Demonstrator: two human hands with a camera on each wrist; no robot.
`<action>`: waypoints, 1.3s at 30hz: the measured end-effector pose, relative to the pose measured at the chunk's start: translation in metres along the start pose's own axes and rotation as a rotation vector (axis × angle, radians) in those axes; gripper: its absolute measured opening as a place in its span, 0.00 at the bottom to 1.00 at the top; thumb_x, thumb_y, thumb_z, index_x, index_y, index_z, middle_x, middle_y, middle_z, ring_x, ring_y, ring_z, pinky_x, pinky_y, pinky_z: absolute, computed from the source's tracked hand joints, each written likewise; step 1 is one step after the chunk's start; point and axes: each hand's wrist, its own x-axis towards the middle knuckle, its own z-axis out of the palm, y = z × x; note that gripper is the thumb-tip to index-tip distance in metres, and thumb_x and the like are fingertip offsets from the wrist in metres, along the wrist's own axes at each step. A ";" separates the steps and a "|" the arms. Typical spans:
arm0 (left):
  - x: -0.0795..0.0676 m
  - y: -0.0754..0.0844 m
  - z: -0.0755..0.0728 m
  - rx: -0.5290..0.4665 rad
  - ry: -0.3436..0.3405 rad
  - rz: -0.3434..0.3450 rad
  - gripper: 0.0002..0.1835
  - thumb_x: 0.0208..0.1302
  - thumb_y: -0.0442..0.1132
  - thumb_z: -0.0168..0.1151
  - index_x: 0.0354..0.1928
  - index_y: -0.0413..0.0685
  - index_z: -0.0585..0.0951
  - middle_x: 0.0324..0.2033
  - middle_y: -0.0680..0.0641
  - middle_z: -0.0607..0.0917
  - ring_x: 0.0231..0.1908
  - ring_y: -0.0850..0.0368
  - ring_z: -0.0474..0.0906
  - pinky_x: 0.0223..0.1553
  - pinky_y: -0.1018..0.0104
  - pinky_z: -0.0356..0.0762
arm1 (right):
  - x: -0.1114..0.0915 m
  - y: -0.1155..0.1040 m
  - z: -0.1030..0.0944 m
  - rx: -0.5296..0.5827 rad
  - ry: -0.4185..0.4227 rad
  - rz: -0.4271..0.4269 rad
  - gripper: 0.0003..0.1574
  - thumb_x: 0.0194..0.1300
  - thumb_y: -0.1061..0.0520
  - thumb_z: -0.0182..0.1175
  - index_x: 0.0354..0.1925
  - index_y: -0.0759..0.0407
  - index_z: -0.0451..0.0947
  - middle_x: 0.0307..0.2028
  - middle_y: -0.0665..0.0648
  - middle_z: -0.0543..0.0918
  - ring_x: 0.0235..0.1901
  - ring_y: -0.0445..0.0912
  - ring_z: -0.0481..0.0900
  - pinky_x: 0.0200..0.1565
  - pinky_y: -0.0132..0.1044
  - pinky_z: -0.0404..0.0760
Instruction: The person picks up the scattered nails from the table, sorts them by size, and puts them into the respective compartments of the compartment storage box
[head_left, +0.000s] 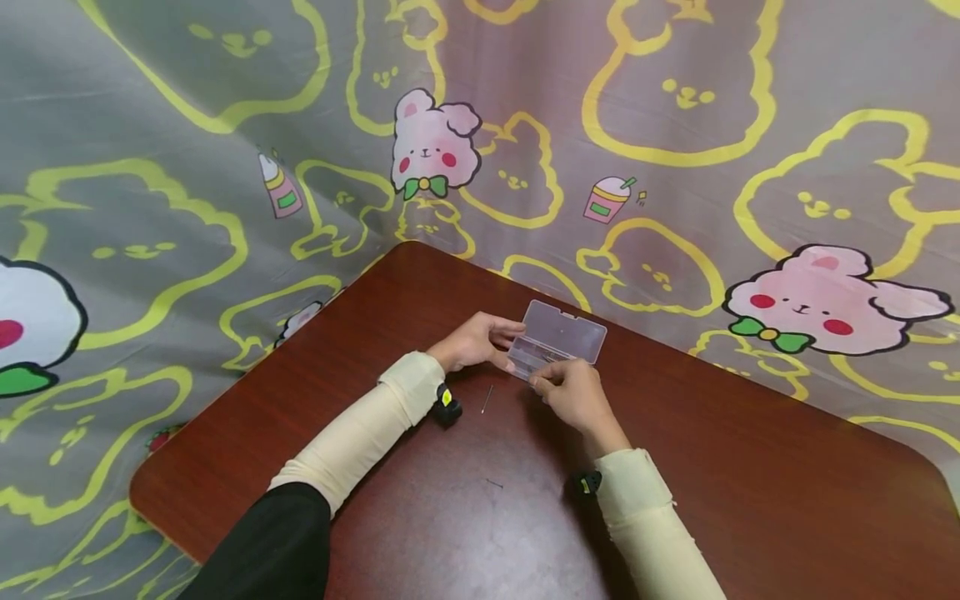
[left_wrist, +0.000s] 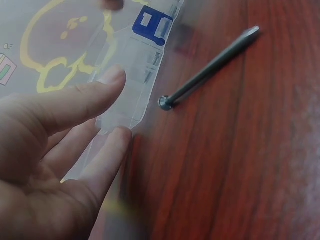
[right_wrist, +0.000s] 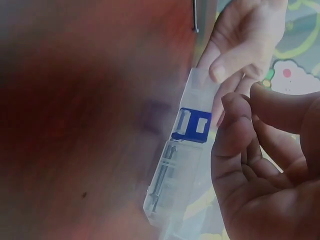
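Note:
A clear plastic box with its lid raised lies near the back of the table. My left hand grips its left end, with the thumb on one side and fingers on the other, as the left wrist view shows. The box has a blue latch at the front, and thin metal nails lie inside. My right hand is at the box's front right, fingers curled and thumb tip against the index finger. Nothing shows between those fingertips. A long nail with a round head lies beside the box.
A second thin nail rests closer to me on the brown table. A patterned curtain hangs along the table's far edges, close behind the box. Each wrist carries a small black camera.

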 end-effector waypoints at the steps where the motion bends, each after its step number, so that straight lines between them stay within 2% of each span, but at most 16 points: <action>1: 0.000 0.000 0.000 0.000 0.001 0.000 0.43 0.45 0.21 0.79 0.68 0.40 0.75 0.62 0.44 0.79 0.57 0.47 0.78 0.50 0.63 0.82 | -0.004 0.000 0.000 -0.002 -0.014 -0.008 0.08 0.67 0.59 0.67 0.33 0.62 0.89 0.20 0.49 0.82 0.22 0.43 0.77 0.26 0.37 0.76; 12: 0.000 -0.001 0.001 -0.001 -0.007 0.010 0.44 0.47 0.23 0.78 0.70 0.41 0.73 0.65 0.45 0.77 0.60 0.48 0.77 0.50 0.62 0.82 | -0.038 -0.007 0.004 0.026 -0.158 -0.059 0.05 0.66 0.60 0.68 0.34 0.59 0.90 0.22 0.53 0.84 0.22 0.42 0.79 0.24 0.36 0.76; 20: -0.002 0.002 0.000 0.003 -0.006 -0.005 0.44 0.48 0.23 0.78 0.70 0.44 0.74 0.65 0.45 0.77 0.60 0.48 0.76 0.49 0.62 0.82 | -0.061 -0.010 0.019 -0.020 -0.229 -0.153 0.05 0.63 0.59 0.71 0.29 0.53 0.89 0.24 0.42 0.84 0.23 0.36 0.74 0.26 0.32 0.75; 23: -0.004 0.002 -0.001 0.003 -0.004 -0.009 0.44 0.48 0.23 0.78 0.70 0.44 0.73 0.65 0.45 0.76 0.61 0.47 0.75 0.49 0.62 0.82 | -0.067 -0.012 0.026 -0.028 -0.256 -0.170 0.05 0.62 0.60 0.71 0.29 0.52 0.89 0.25 0.40 0.85 0.24 0.34 0.75 0.27 0.32 0.75; 29: -0.004 0.002 -0.002 0.011 -0.007 -0.030 0.44 0.47 0.24 0.79 0.70 0.44 0.73 0.65 0.46 0.77 0.61 0.48 0.76 0.49 0.63 0.82 | -0.076 -0.015 0.031 -0.072 -0.286 -0.225 0.07 0.61 0.61 0.72 0.27 0.50 0.88 0.24 0.39 0.85 0.26 0.33 0.78 0.30 0.32 0.78; 39: -0.001 0.009 -0.002 0.010 -0.002 -0.037 0.44 0.46 0.22 0.78 0.70 0.42 0.73 0.65 0.45 0.77 0.60 0.46 0.76 0.49 0.62 0.82 | -0.081 -0.023 0.030 -0.169 -0.293 -0.271 0.12 0.56 0.56 0.76 0.22 0.46 0.82 0.21 0.36 0.80 0.21 0.32 0.72 0.26 0.32 0.74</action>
